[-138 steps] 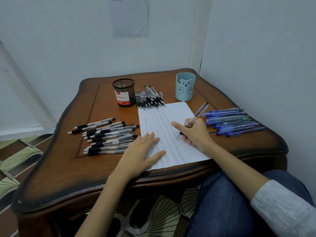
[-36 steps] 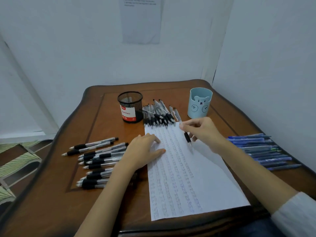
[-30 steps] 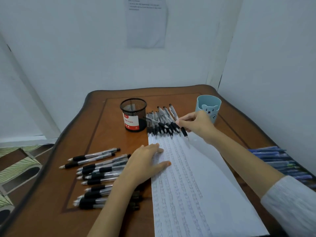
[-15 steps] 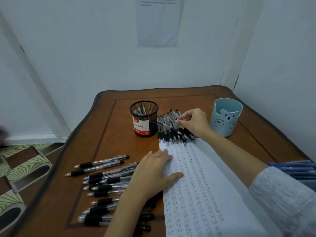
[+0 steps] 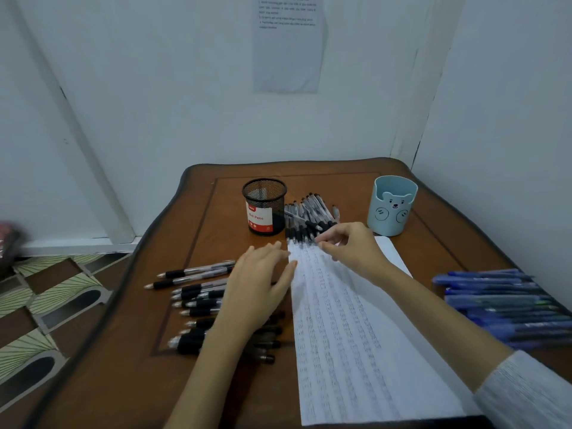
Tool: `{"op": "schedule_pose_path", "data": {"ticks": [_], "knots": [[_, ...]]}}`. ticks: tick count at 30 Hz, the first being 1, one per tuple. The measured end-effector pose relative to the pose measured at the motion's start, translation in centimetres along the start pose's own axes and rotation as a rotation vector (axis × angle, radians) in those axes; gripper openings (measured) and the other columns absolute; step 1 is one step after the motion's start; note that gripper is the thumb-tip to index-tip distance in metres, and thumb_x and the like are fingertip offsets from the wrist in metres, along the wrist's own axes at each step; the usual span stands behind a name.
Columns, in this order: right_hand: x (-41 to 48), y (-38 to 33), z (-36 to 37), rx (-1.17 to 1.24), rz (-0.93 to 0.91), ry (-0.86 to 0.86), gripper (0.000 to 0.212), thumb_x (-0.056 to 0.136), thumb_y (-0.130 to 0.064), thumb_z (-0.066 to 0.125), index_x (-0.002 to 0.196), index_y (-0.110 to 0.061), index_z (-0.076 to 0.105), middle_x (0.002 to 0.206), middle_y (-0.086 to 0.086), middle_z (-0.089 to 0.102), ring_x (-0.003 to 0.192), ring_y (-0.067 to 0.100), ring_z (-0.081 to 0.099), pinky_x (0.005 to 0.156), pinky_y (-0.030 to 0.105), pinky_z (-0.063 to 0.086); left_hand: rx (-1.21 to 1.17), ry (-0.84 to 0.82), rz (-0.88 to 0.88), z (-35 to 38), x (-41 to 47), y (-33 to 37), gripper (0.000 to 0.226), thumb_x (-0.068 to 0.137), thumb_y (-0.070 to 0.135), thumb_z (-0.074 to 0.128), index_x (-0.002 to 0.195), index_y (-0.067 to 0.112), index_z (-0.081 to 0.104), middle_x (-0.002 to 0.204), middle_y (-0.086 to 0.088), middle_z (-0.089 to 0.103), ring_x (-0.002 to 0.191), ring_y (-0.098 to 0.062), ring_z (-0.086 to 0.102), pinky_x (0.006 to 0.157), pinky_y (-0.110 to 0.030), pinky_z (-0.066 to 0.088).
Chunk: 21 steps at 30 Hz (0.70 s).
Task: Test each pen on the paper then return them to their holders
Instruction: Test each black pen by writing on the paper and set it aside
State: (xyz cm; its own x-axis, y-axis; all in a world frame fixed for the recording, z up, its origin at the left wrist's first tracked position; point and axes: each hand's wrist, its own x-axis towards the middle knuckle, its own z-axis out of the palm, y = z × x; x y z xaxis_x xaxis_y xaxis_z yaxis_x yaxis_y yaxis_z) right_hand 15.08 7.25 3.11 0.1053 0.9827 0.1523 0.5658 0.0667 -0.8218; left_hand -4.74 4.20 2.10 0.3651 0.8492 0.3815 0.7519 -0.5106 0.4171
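Hovering over the pen pile (image 5: pixel 309 218) beside the empty-looking mesh holder (image 5: pixel 264 209), the right grip (image 5: pixel 349 247) hides whether it pinches one, while the left grip (image 5: pixel 258 286) lies flat at the edge of the well-scribbled paper (image 5: pixel 346 335), pens awaiting return.

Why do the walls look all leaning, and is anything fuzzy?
Head view: the wide lens makes the white walls lean inward; the left hand and the dark red thing at the left edge look smeared; the light is soft and bluish, with faint shadows and no glare.

left hand (image 5: pixel 257 287) flat, fingers spread; right hand (image 5: pixel 351 247) forward, fingers curled.
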Motion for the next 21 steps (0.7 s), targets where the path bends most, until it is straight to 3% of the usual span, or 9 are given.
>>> {"op": "schedule_pose_path", "data": {"ticks": [4,7,10,13,15,17,19,21], "knots": [[-3.0,-1.4,1.8,0.000,-0.017,-0.163,0.009,0.088,-0.011,0.068,0.094,-0.014,0.075,0.074,-0.003,0.066,0.057,0.001,0.055,0.049,0.006,0.038,0.022,0.057,-0.091,-1.9,-2.7,-1.3,0.034,0.098,0.038,0.046,0.122,0.021,0.062,0.137,0.002,0.054,0.129,-0.009,0.044,0.109,-0.022,0.016],[-4.7,-2.1,3.6,-0.057,-0.070,-0.205,0.013,0.089,-0.011,0.066,0.098,-0.017,0.073,0.078,-0.006,0.065,0.057,-0.008,0.054,0.052,0.004,0.038,0.022,0.088,-0.139,-2.8,-5.2,-2.2,0.031,0.097,0.034,0.050,0.121,0.019,0.063,0.132,0.000,0.058,0.126,-0.013,0.048,0.109,-0.029,0.029],[-5.6,-2.5,5.0,-0.160,-0.103,-0.179,0.023,0.090,-0.011,0.062,0.112,-0.015,0.069,0.087,-0.011,0.059,0.065,-0.004,0.051,0.060,0.003,0.039,0.028,0.076,-0.172,-3.1,-6.9,-2.9,0.035,0.097,0.034,0.050,0.126,0.018,0.060,0.135,-0.002,0.056,0.129,-0.016,0.046,0.111,-0.039,0.033],[-5.9,-2.4,5.9,-0.345,-0.137,-0.192,0.027,0.092,-0.015,0.061,0.119,-0.014,0.067,0.107,-0.003,0.054,0.080,0.000,0.048,0.076,0.016,0.041,0.056,0.063,-0.180,-2.8,-7.9,-3.3,0.039,0.098,0.034,0.047,0.132,0.018,0.056,0.141,-0.002,0.050,0.135,-0.015,0.039,0.116,-0.033,0.022],[-6.1,-2.3,6.0,-0.409,-0.134,-0.168,0.023,0.091,-0.023,0.065,0.112,-0.014,0.070,0.106,0.000,0.053,0.087,0.008,0.051,0.076,0.023,0.044,0.051,0.082,-0.176,-2.4,-8.4,-3.4,0.040,0.099,0.036,0.046,0.131,0.016,0.056,0.141,-0.003,0.051,0.135,-0.016,0.040,0.115,-0.031,0.020],[-6.3,-2.3,5.8,-0.379,-0.148,-0.127,0.019,0.089,-0.025,0.068,0.103,-0.012,0.075,0.091,-0.009,0.054,0.083,0.003,0.054,0.072,0.020,0.044,0.058,0.097,-0.174,-2.1,-8.8,-3.4,0.047,0.097,0.043,0.039,0.131,0.015,0.057,0.139,-0.004,0.053,0.134,-0.016,0.042,0.114,-0.029,0.019],[-6.7,-2.3,5.2,-0.226,-0.127,-0.124,0.016,0.089,-0.022,0.068,0.093,-0.009,0.076,0.079,-0.018,0.052,0.071,-0.004,0.053,0.064,0.010,0.041,0.060,0.114,-0.174,-2.0,-9.1,-3.2,0.054,0.094,0.046,0.033,0.130,0.014,0.057,0.138,-0.004,0.053,0.133,-0.016,0.042,0.113,-0.026,0.015],[-7.1,-2.2,4.6,-0.057,-0.082,-0.135,0.013,0.090,-0.021,0.067,0.087,-0.010,0.074,0.079,-0.018,0.057,0.070,-0.001,0.054,0.061,0.010,0.043,0.049,0.124,-0.183,-2.1,-9.1,-3.2,0.058,0.093,0.049,0.029,0.131,0.014,0.057,0.138,-0.004,0.053,0.133,-0.016,0.042,0.113,-0.025,0.014]]}}
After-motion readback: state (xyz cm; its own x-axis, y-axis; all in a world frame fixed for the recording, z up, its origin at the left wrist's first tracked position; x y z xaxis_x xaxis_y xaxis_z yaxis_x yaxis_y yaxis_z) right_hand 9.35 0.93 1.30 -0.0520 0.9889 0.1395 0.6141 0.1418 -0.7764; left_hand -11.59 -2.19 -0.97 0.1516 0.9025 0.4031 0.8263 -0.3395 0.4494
